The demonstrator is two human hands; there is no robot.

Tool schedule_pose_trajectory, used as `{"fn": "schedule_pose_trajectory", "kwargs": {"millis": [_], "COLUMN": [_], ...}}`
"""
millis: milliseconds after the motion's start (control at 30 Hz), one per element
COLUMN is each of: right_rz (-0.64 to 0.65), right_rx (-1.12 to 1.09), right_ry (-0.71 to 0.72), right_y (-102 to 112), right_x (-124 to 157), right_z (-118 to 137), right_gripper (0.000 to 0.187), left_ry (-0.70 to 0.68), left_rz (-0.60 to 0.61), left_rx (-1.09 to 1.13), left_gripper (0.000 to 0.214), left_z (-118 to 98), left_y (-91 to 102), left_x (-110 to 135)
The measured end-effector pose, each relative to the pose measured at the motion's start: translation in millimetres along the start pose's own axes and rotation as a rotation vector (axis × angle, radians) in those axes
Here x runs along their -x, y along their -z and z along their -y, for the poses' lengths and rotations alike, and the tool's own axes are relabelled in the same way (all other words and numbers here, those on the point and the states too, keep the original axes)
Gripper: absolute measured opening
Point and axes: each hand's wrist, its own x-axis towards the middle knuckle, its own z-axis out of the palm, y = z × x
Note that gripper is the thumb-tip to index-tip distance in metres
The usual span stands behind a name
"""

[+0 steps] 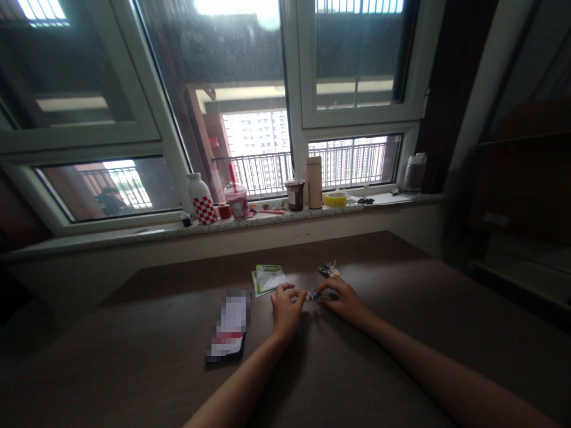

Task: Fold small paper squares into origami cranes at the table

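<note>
My left hand (286, 310) and my right hand (342, 300) meet over the middle of the brown table. Between their fingertips is a small white, blue and orange piece (314, 295), too small to name. Both hands are closed in a pinch, one at each end of it. Just beyond my right hand lies a little heap of white and green bits (330, 270). Flat green-and-white packets or cards (269, 279) rest behind my left hand. Farther left is a phone (229, 327), its screen blurred out.
The table (147, 333) reaches toward a windowsill (267, 220). On the sill stand a red-checked white bottle (203, 202), a pink drink cup (236, 201), a dark drink cup (295, 195), a beige flask (314, 183) and a yellow tape roll (336, 199).
</note>
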Motion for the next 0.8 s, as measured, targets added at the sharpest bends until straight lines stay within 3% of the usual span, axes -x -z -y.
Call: {"fn": "schedule_pose_trajectory", "kwargs": {"millis": [200,367,533,800], "right_rz": [-0.098,-0.161,-0.141,-0.107], "right_rx": [0.035,0.196,0.348,0.517], "right_ry": [-0.019,-0.139,-0.218,-0.221], "right_y": [1,6,8,9], "right_x": [-3,-5,-7,-10], "right_z": [-11,-24,-28,-27], "right_gripper": [0.008,0.008,0.004,0.002], "left_ry": [0.0,-0.015,-0.005,-0.017], "left_rz": [-0.027,0.033,0.107,0.148], "left_rx": [-0.021,-0.086,-0.196,-0.304], "left_gripper": [0.022,0.02,0.019,0.019], "left_z": [-2,-4,-9,-11], "left_y": [-0.9,-0.4,0.0,-1.7], "left_x": [0,3,5,8]}}
